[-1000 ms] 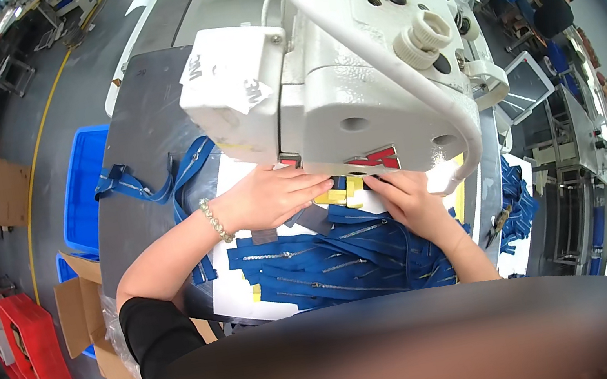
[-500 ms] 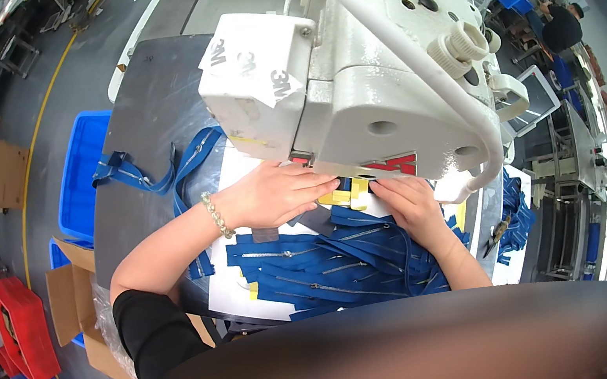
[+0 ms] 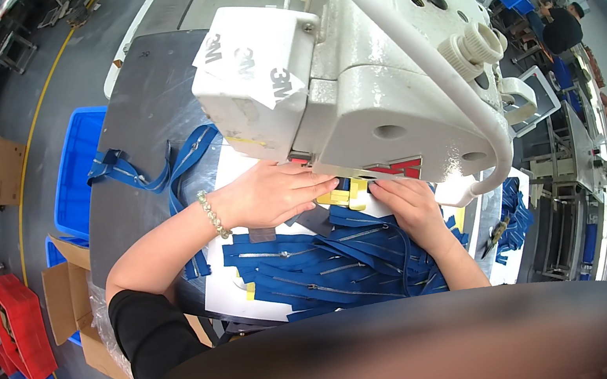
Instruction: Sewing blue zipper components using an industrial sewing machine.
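Observation:
Under the front of the white sewing machine (image 3: 370,107), my left hand (image 3: 272,194) lies with its fingers extended beside yellow guide pieces (image 3: 340,196) and some dark blue material. My right hand (image 3: 410,208) rests on the other side of them, fingers slightly bent and reaching under the machine's edge; their tips are partly hidden. Blue zipper tapes (image 3: 301,277) with metal teeth lie heaped below both hands on a white sheet (image 3: 225,297). More long blue tapes (image 3: 190,152) lie at the left of the machine. A pair of snips (image 3: 495,234) lies right of my right hand.
The grey work table (image 3: 116,108) has blue bins (image 3: 70,171) and an open cardboard box (image 3: 67,298) beside it at left. A red crate (image 3: 20,329) stands on the floor. Another blue zipper pile (image 3: 511,208) is at right. A co-worker (image 3: 560,30) sits in the right background.
The view has shifted, so the machine head appears a little higher and further right than a second ago. Both hands remain at the yellow pieces, with hardly any visible movement.

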{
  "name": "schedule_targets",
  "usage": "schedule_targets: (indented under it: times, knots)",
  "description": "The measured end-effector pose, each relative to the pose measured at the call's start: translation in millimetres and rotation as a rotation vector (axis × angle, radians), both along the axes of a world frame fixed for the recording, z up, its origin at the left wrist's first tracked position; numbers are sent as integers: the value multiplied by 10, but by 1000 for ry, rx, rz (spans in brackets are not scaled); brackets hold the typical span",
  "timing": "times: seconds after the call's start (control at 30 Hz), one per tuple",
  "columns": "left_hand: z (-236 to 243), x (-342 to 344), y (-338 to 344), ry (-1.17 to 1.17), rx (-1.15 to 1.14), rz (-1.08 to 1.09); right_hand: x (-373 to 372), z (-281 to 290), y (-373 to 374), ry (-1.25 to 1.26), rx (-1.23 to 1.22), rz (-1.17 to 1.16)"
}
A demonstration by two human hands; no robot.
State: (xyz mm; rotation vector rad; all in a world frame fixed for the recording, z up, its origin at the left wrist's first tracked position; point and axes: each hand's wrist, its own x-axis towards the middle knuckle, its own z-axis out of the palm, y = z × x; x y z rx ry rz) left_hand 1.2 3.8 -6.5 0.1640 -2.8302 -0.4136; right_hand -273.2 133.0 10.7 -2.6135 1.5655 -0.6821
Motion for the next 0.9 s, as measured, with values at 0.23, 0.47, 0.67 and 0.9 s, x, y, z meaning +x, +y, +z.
schedule_targets:
  times: [0.23,0.47,0.67,0.9]
  knots:
    - [25,2,-2,-16,33,3,-16,-26,15,12,14,-9]
    - [31,5,-6,-32,23,-7,-17,-21,15,-2,12,-14]
    - [62,23,3,-61,51,0,15,12,8,-10,7,-21]
    - [46,19,-6,-36,23,-8,-10,-20,11,-21,31,-13]
